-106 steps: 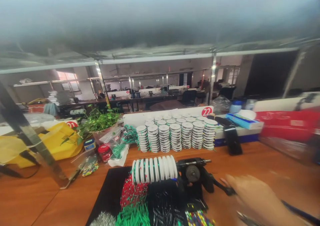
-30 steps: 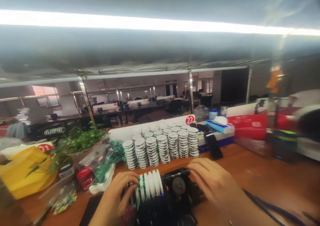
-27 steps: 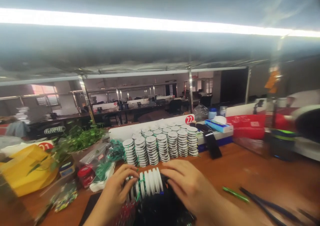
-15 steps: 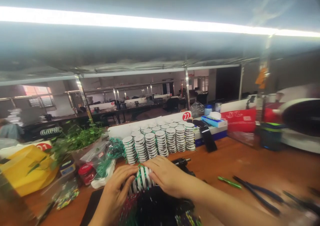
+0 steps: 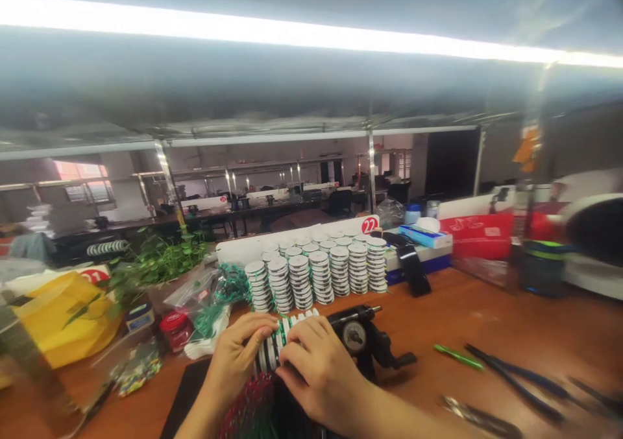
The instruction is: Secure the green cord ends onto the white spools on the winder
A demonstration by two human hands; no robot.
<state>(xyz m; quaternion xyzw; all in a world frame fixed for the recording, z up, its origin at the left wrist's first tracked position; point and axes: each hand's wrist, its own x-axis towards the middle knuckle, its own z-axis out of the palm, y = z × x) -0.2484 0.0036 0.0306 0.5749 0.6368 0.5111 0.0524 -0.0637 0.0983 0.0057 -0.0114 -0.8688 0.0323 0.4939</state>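
A row of white discs with green thread (image 5: 268, 353) lies on its side at the lower middle, in line with a black hand-cranked device (image 5: 363, 335). My left hand (image 5: 238, 351) is closed on the left side of the row, thumb and fingers against the discs. On the right side, my right hand (image 5: 316, 361) has its fingers curled over the same discs. Its palm side is hidden. Red and green strands (image 5: 248, 403) hang below the row. Just behind stand several stacks of white spools (image 5: 318, 273) with green thread.
Dark-handled pliers (image 5: 516, 377), a green tool (image 5: 457, 356) and metal tweezers (image 5: 479, 418) lie at the right. At the left are a red-lidded jar (image 5: 176, 330), a bag of beads (image 5: 139, 369), a plant (image 5: 156, 264) and a yellow bag (image 5: 68, 319).
My right hand has curled its fingers and moved lower over the discs. The view has shifted, and more of the black device and the metal tweezers now show.
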